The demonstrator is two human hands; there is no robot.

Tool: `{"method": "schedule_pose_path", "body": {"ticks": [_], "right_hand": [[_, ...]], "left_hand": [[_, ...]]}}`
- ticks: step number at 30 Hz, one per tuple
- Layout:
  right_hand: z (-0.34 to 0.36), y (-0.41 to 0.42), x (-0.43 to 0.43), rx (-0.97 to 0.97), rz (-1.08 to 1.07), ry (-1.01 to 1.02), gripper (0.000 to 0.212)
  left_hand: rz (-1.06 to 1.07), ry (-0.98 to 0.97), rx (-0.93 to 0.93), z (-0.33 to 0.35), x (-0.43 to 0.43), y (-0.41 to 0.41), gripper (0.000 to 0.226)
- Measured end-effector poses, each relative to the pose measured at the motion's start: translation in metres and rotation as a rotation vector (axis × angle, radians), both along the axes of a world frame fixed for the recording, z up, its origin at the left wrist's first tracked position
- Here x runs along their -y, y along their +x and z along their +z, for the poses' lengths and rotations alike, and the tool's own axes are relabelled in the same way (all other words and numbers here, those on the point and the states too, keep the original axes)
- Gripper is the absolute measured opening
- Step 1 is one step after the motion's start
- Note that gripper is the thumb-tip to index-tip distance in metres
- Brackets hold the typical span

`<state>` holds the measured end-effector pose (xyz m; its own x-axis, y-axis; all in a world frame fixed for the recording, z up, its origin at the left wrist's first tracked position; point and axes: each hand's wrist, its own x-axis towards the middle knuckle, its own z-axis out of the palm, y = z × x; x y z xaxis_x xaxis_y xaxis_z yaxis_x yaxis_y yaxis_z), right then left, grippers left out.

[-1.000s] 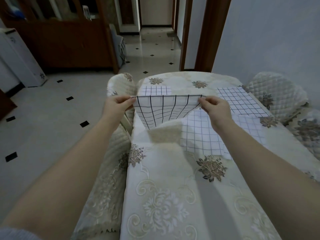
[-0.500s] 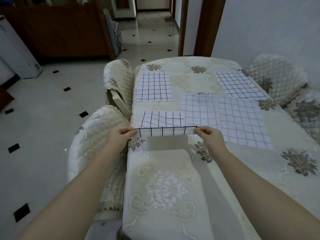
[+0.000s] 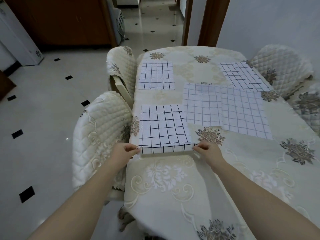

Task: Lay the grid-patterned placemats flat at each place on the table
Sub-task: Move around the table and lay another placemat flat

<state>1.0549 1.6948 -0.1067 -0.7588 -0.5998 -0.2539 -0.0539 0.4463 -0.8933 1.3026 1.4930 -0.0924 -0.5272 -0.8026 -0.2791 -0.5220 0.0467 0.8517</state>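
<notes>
Pinching its two near corners, your left hand (image 3: 123, 152) and right hand (image 3: 207, 151) hold the placemat (image 3: 164, 127) at the left edge of the table (image 3: 173, 201), near hem lifted. It looks thin, light and limp, so corner grips should spread it best.

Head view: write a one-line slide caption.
Left hand and right hand pinch the near corners of a grid placemat on the tablecloth.

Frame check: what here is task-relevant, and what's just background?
In the job: near-left placemat, near corners pinched by left hand and right hand; far-left placemat; far-right placemat; middle-left placemat and middle-right placemat, overlapping; table.
Just there: quilted chairs; wooden cabinet; white appliance; tiled floor.
</notes>
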Motion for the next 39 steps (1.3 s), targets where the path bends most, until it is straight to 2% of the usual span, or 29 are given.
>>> {"method": "schedule_pose_path", "body": {"ticks": [3, 6, 10, 13, 18, 25, 29, 33, 36, 39], "right_hand": [[-0.008, 0.003, -0.007, -0.093, 0.120, 0.124, 0.009], [-0.012, 0.010, -0.013, -0.203, 0.230, 0.222, 0.003], [-0.014, 0.020, -0.023, -0.286, 0.300, 0.294, 0.016], [-0.019, 0.023, -0.029, -0.289, 0.301, 0.324, 0.012], [-0.027, 0.026, -0.036, -0.310, 0.313, 0.328, 0.007], [-0.038, 0.031, -0.055, -0.447, 0.368, 0.313, 0.006], [-0.044, 0.030, -0.067, -0.506, 0.439, 0.286, 0.017], [-0.041, 0.030, -0.069, -0.543, 0.357, 0.265, 0.025], [-0.040, 0.032, -0.060, -0.523, 0.373, 0.279, 0.037], [-0.043, 0.035, -0.045, -0.547, 0.534, 0.404, 0.063]], "left_hand": [[-0.085, -0.070, 0.119, -0.008, -0.005, 0.009, 0.003], [-0.202, -0.178, 0.264, -0.013, -0.013, 0.016, 0.004], [-0.304, -0.296, 0.374, -0.014, -0.028, 0.023, 0.010], [-0.337, -0.389, 0.412, -0.015, -0.035, 0.027, 0.013], [-0.410, -0.436, 0.459, -0.019, -0.041, 0.033, 0.019], [-0.495, -0.588, 0.462, -0.022, -0.053, 0.041, 0.018], [-0.479, -0.556, 0.440, -0.021, -0.056, 0.044, 0.019], [-0.350, -0.574, 0.313, -0.022, -0.058, 0.040, 0.022], [-0.371, -0.570, 0.379, -0.029, -0.049, 0.027, 0.042], [-0.489, -0.519, 0.524, -0.035, -0.043, 0.014, 0.068]]}}
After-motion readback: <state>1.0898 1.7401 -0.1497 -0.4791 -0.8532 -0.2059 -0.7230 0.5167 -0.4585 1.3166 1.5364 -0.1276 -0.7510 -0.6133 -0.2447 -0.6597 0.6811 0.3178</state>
